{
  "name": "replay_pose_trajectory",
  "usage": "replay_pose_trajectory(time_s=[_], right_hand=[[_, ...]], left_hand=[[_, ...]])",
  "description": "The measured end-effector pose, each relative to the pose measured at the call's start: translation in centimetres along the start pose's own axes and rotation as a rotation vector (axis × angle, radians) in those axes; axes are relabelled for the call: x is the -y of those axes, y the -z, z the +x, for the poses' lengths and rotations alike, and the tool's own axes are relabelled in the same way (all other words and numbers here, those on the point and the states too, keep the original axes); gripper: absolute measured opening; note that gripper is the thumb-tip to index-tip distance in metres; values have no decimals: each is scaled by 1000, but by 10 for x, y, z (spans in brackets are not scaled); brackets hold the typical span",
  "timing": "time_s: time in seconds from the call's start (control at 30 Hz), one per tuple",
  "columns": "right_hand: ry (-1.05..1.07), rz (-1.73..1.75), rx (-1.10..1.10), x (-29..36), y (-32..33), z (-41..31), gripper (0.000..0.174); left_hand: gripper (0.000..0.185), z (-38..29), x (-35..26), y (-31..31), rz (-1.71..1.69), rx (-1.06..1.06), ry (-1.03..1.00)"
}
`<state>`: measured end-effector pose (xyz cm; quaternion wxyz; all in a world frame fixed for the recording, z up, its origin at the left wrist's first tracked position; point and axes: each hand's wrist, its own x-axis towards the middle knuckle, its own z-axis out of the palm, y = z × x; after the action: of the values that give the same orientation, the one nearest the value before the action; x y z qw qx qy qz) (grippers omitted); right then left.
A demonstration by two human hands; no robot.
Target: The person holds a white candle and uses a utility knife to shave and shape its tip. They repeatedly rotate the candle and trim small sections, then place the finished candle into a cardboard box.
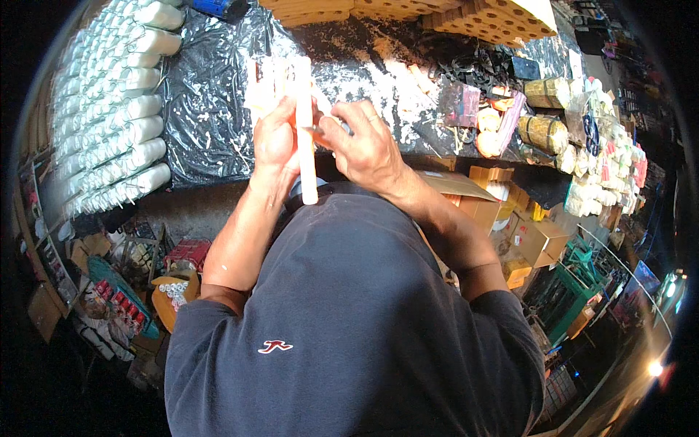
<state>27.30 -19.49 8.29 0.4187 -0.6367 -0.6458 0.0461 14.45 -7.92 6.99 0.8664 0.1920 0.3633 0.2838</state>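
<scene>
My left hand (276, 143) is wrapped around a long white stick that looks like a candle (307, 169), which stands nearly upright in the picture with its near end by my shirt. Close on its right, my right hand (365, 136) grips a small knife, whose blade (309, 129) lies across the stick. The knife's handle is mostly hidden by my fingers. Strong light washes out the pale things (267, 82) just beyond my left hand, so their shape cannot be told. White flakes are scattered over the black plastic sheet (210, 104) on the bench.
Rows of white candles (143, 123) with strings line the left side. Stacked blocks with round holes (491, 22) stand at the back, near a blue can (213, 6). Yellowish bundles (543, 134) and plastic-wrapped packs (595, 175) lie right. Below are cardboard boxes (540, 240) and a green frame (568, 295).
</scene>
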Motion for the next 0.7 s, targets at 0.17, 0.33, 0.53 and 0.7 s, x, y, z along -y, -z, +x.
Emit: replay_pose_trajectory(time_s=[0.17,0.33,0.53,0.7], right_hand=[[218,129,178,13,21,-11,33],[-276,539,216,6,23,-15,12],[-735,795,233,16,-1,9,62],[-802,976,287,-3,15,11,45]], left_hand=[[21,29,-21,-8,32,-11,-124],[22,44,-36,-15,46,-55,-169],[23,42,-20,-15,216,-18,-121],[24,37,-37,2,330,93,0]])
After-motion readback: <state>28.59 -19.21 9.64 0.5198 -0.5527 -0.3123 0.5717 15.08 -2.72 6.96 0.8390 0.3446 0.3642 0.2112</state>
